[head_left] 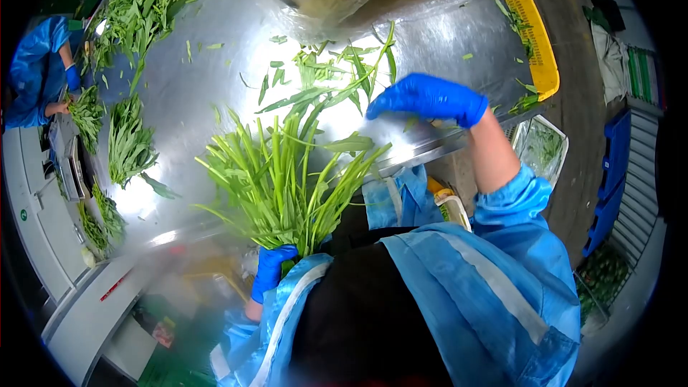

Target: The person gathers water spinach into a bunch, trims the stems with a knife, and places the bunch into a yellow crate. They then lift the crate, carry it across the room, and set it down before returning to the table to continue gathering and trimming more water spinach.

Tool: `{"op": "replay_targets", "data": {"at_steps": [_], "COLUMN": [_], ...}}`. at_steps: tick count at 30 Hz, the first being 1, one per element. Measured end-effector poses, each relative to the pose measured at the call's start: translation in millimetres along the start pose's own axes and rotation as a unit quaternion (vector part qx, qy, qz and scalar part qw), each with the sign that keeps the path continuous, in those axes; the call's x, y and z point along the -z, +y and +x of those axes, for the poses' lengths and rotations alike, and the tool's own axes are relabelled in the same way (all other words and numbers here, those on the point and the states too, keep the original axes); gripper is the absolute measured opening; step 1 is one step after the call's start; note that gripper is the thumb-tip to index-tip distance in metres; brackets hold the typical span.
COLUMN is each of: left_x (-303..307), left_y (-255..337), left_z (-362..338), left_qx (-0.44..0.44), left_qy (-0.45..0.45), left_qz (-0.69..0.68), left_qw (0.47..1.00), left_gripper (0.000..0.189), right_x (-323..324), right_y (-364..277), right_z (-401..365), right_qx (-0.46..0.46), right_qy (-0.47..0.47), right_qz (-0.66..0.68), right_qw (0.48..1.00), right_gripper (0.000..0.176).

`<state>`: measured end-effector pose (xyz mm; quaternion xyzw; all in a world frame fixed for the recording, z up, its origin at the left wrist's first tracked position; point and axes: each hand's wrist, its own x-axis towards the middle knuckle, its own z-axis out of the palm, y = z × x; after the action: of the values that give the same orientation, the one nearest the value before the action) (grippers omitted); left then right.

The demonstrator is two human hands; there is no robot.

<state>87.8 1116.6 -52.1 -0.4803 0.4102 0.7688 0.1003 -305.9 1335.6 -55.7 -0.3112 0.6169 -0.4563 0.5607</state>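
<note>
My left hand (271, 271), in a blue glove, is wrapped round the lower part of a thick bunch of leafy green stalks (283, 179). The bunch is held close to my body at the table's near edge, with its stalk ends fanned upward. My right hand (430, 99), also gloved in blue, is over the metal table (222, 21) with its fingers stretched to the left and slightly curved, and nothing visible in them. Near its fingertips lie loose stalks and leaf scraps (326, 68).
Clear plastic wrapping (322, 0) covers something yellow at the table's far side. A yellow crate (539, 43) stands at the right. Greens are piled (143, 7) at the upper left, with a smaller bunch (130, 143) below. A co-worker's gloved hand (73, 77) is at far left.
</note>
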Motion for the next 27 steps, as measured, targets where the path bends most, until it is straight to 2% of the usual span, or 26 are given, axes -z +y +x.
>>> {"op": "replay_targets", "data": {"at_steps": [2,4,5,8,9,10,12,15,17,18,20,21,24,25,27], "left_x": [-0.8,4.8,18.6,28.7,28.8,32.5,50.9,72.8,54.0,43.6,29.0,21.5,6.0,3.7,3.3], "left_y": [-2.1,-9.7,-19.5,-26.1,-27.4,-33.7,-51.0,-68.2,-48.6,-38.0,-27.5,-22.8,-15.9,-14.9,-15.0], "left_z": [-1.3,7.6,10.4,11.4,12.3,13.5,17.4,24.4,19.9,16.4,10.9,9.8,9.0,8.1,7.8], "left_qx": [-0.011,-0.011,-0.001,-0.002,-0.008,-0.007,-0.004,0.018,0.036,0.047,0.037,0.030,0.011,0.008,0.008], "left_qy": [0.004,-0.008,-0.014,-0.013,-0.010,-0.015,-0.026,-0.007,0.000,0.004,-0.001,-0.004,-0.014,-0.017,-0.016], "left_qz": [0.016,0.030,0.038,0.049,0.049,0.043,0.036,0.059,0.007,-0.017,-0.028,-0.033,-0.050,-0.054,-0.042], "left_qw": [1.000,0.999,0.999,0.999,0.999,0.999,0.999,0.998,0.999,0.999,0.999,0.999,0.999,0.998,0.999], "left_gripper": [0.042,0.042,0.042,0.040,0.039,0.038,0.035,0.034,0.037,0.038,0.042,0.043,0.048,0.049,0.050], "right_x": [-6.5,-36.4,-49.4,-60.1,-56.6,-48.8,-16.0,-26.3,-41.4,-61.6,-100.1,-101.3,-68.5,-48.7,-18.1], "right_y": [-28.0,-47.6,-53.1,-9.7,-19.8,-6.2,5.1,37.9,78.0,56.7,8.0,-3.0,3.2,31.4,38.2], "right_z": [12.8,30.5,27.9,34.3,27.7,28.8,18.7,2.4,-2.3,-7.8,-5.7,-4.5,-9.5,-8.5,-14.1], "right_qx": [-0.110,-0.150,-0.150,-0.021,-0.034,0.083,0.080,-0.014,0.107,0.042,-0.118,-0.072,-0.124,-0.033,0.110], "right_qy": [-0.098,-0.234,-0.222,-0.157,-0.094,-0.041,0.094,0.071,-0.053,-0.085,-0.010,-0.007,0.026,-0.025,0.174], "right_qz": [-0.116,-0.316,-0.318,-0.107,-0.048,0.094,0.171,0.249,0.109,0.174,0.304,0.205,0.134,0.161,0.053], "right_qw": [0.982,0.907,0.909,0.982,0.994,0.991,0.978,0.966,0.987,0.980,0.945,0.976,0.983,0.986,0.977], "right_gripper": [0.040,0.047,0.046,0.044,0.038,0.029,0.025,0.043,0.047,0.050,0.048,0.041,0.030,0.023,0.019]}}
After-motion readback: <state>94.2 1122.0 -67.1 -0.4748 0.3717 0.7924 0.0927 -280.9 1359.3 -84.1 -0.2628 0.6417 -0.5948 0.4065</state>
